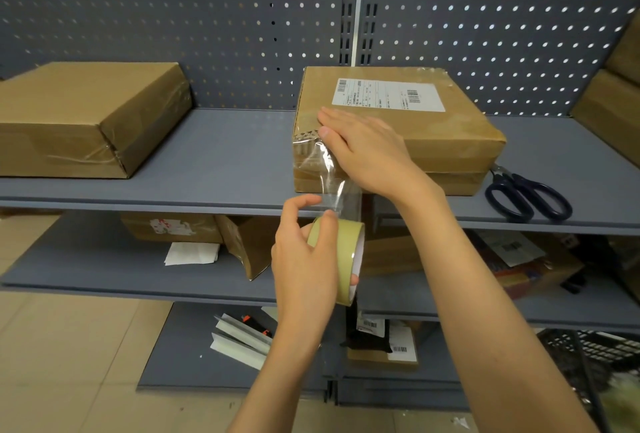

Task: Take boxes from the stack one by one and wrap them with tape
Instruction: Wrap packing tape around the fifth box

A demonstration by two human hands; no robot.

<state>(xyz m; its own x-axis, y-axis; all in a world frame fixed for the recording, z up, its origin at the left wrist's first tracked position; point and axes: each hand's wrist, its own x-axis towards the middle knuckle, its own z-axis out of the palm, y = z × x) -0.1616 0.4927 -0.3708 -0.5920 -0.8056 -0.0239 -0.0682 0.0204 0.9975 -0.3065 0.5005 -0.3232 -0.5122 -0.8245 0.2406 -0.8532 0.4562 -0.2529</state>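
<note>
On grey shelf, flat right hand smooths glossy tape onto cardboard box.

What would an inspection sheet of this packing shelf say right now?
Surface: grey metal shelf, top tier in use.
Job's things: labelled box with clear tape strip running from its front left corner down to the tape roll; taped box at left.
Clutter: scissors beside the labelled box; papers and cartons on lower shelves.
Hands: right hand flat, pressing tape onto the box; left hand grips the roll.
Cables: nothing seen.
Surroundings: pegboard back wall; more boxes at far right.
</note>
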